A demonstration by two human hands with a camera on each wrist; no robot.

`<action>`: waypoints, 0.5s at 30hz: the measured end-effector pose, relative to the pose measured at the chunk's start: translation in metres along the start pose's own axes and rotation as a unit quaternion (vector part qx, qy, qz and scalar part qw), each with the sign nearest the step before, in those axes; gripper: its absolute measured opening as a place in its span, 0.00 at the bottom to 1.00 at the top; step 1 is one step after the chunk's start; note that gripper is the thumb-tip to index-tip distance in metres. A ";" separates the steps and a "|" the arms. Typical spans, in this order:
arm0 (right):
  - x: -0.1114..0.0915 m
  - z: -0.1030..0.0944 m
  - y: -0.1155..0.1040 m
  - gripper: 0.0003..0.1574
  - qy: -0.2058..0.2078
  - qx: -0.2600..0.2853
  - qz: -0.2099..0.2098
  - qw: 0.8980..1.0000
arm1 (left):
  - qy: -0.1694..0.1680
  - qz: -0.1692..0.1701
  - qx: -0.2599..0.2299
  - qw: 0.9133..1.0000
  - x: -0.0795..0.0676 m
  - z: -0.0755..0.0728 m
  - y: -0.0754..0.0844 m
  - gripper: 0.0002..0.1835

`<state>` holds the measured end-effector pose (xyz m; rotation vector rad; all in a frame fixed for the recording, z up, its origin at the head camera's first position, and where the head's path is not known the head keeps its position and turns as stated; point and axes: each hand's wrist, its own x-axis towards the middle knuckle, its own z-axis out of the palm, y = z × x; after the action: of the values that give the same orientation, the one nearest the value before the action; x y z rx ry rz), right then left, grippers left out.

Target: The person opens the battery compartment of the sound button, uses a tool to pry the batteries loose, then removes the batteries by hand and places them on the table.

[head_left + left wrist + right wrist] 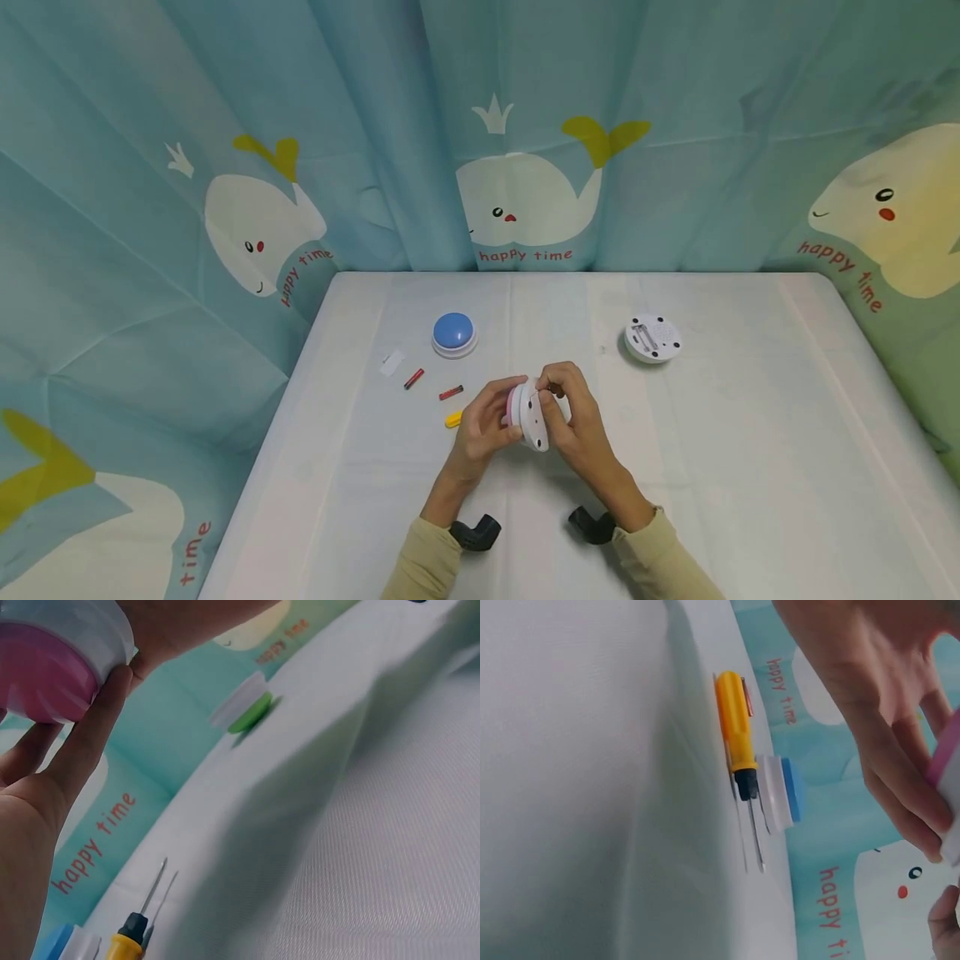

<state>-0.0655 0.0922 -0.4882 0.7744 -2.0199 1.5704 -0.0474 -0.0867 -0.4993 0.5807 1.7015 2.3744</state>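
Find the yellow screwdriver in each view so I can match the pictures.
Head: screwdriver, just below-left of centre, partly hidden by the left hand.
Left wrist: screwdriver, bottom edge, left of centre, cut off.
Right wrist: screwdriver, near centre, shown whole.
Shared landmark: the blue button, in all three views.

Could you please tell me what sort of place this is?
Probably an indoor work corner: a white table with a whale-print curtain hanging around it, and a screwdriver lying on top.
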 end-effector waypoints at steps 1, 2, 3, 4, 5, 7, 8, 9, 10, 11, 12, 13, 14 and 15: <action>0.000 -0.002 -0.001 0.04 -0.008 0.001 0.006 1.000 | -0.003 0.001 0.000 1.000 0.000 0.000 0.000 0.38; 0.000 -0.003 -0.003 0.04 -0.017 0.001 0.010 1.000 | -0.007 0.002 0.001 1.000 0.000 -0.001 0.000 0.38; 0.000 -0.005 -0.004 0.06 -0.027 0.001 0.015 1.000 | -0.011 0.005 0.002 1.000 0.000 -0.001 0.000 0.38; 0.000 -0.007 -0.005 0.08 -0.036 0.002 0.020 0.999 | -0.015 0.008 0.005 1.000 0.000 -0.002 0.000 0.38; 0.001 -0.008 -0.006 0.10 -0.045 0.003 0.023 0.999 | -0.019 0.010 0.007 1.000 0.000 -0.003 0.000 0.38; 0.002 -0.012 -0.007 0.13 -0.060 0.005 0.022 0.998 | -0.026 0.014 0.013 0.999 0.000 -0.004 0.000 0.38; 0.002 -0.013 -0.007 0.14 -0.066 0.006 0.018 0.998 | -0.029 0.014 0.017 0.999 0.000 -0.004 0.001 0.38; 0.003 -0.015 -0.007 0.15 -0.072 0.009 0.017 0.997 | -0.031 0.014 0.019 0.999 0.000 -0.005 0.001 0.38; 0.003 -0.017 -0.007 0.16 -0.078 0.011 0.015 0.997 | -0.032 0.013 0.020 0.999 0.000 -0.005 0.002 0.38; 0.004 -0.018 -0.007 0.17 -0.083 0.012 0.012 0.996 | -0.033 0.012 0.020 0.999 -0.001 -0.005 0.002 0.38; 0.004 -0.020 -0.007 0.18 -0.088 0.011 0.008 0.996 | -0.033 0.010 0.020 0.999 -0.001 -0.005 0.003 0.39; 0.004 -0.021 -0.008 0.19 -0.093 0.011 0.008 0.996 | -0.033 0.009 0.019 0.999 -0.001 -0.005 0.004 0.39; 0.004 -0.022 -0.008 0.20 -0.098 0.009 0.007 0.995 | -0.033 0.007 0.017 0.999 -0.001 -0.005 0.005 0.39; 0.005 -0.024 -0.009 0.21 -0.100 0.007 0.005 0.995 | -0.033 0.005 0.015 0.999 -0.001 -0.005 0.005 0.40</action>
<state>-0.0623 0.1129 -0.4732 0.9633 -2.1579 1.5667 -0.0479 -0.0934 -0.4960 0.6659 1.7144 2.3127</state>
